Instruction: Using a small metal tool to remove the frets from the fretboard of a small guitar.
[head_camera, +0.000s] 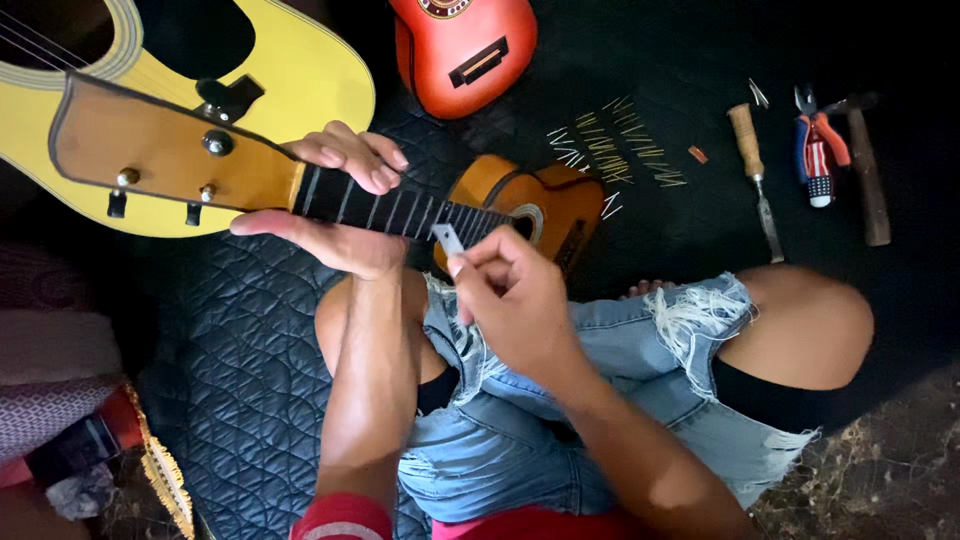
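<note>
— What are the hands doing?

— The left hand (340, 205) wraps the neck (400, 208) of a small orange guitar (520, 205), palm under it, fingers curled over the dark fretboard, thumb lying along the near edge. It is clamped on that neck. The right hand (515, 305) sits just below the neck, its fingertips pinched on a small flat metal piece (447, 238), which it holds up against the fretboard's near edge.

— Where does the small guitar lie?

— Across the person's lap, over torn denim shorts (560, 400). Its pale wooden headstock (150, 150) points away from the body to the person's left, and its round orange body lies to the right of the neck, partly behind the right hand.

— And around that guitar?

— Behind the headstock, overlapped by it, is a large yellow guitar body (300, 70). Beyond the neck, well apart from it, lies a reddish-orange small guitar body (465, 50). Right of the orange guitar's body, rows of short thin metal strips (620, 150) are laid out on the dark cloth (680, 60). Farther right again come a wooden-handled chisel (755, 170), striped-handled pliers (820, 150) and a hammer (868, 170), side by side.

— Under it all?

— A dark quilted mat (240, 340) spreads below the guitar and beneath the legs. At its far left edge sit folded fabrics (55, 400), pink and patterned.
</note>
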